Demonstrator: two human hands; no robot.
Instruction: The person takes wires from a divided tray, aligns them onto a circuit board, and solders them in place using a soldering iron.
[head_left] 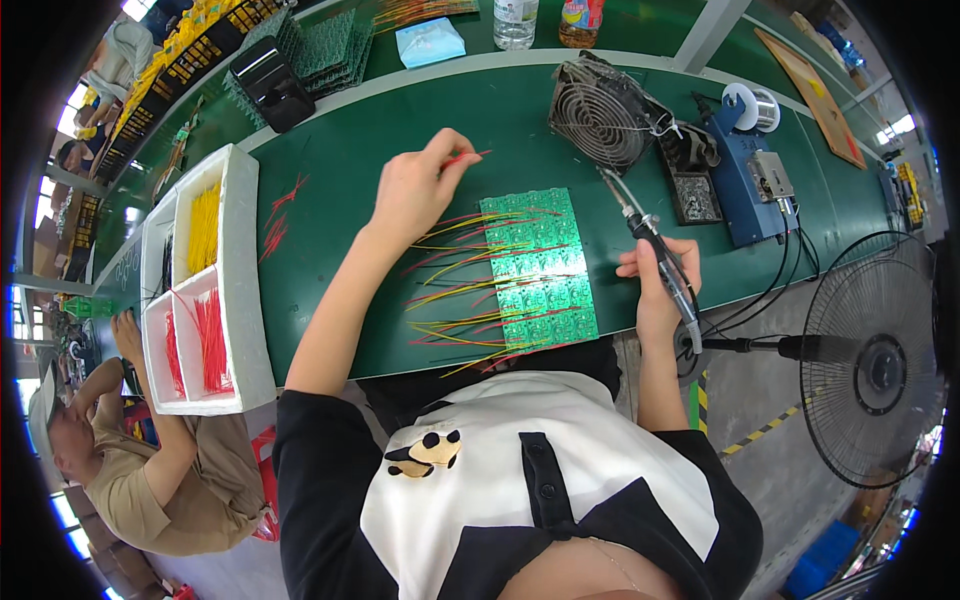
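My left hand [418, 185] is raised over the table, left of and beyond the circuit board panel, its fingers pinched on a short red wire [466, 157]. A soldering iron [655, 245] is gripped in my right hand [662, 275], its tip pointing up and away near the small fan. Between my hands lies the green circuit board panel [541, 270]. Red, yellow and dark wires [455, 290] stick out from its left side in several bunches. A few loose red wires [278, 220] rest on the table by the white foam box.
A white foam box [250, 330] with yellow, red and black wires stands at left. Behind the panel are a small fan [603, 115] and a blue soldering machine [742, 180] with a solder spool [752, 108]. A co-worker [150, 450] sits at left; a large fan [880, 360] stands right.
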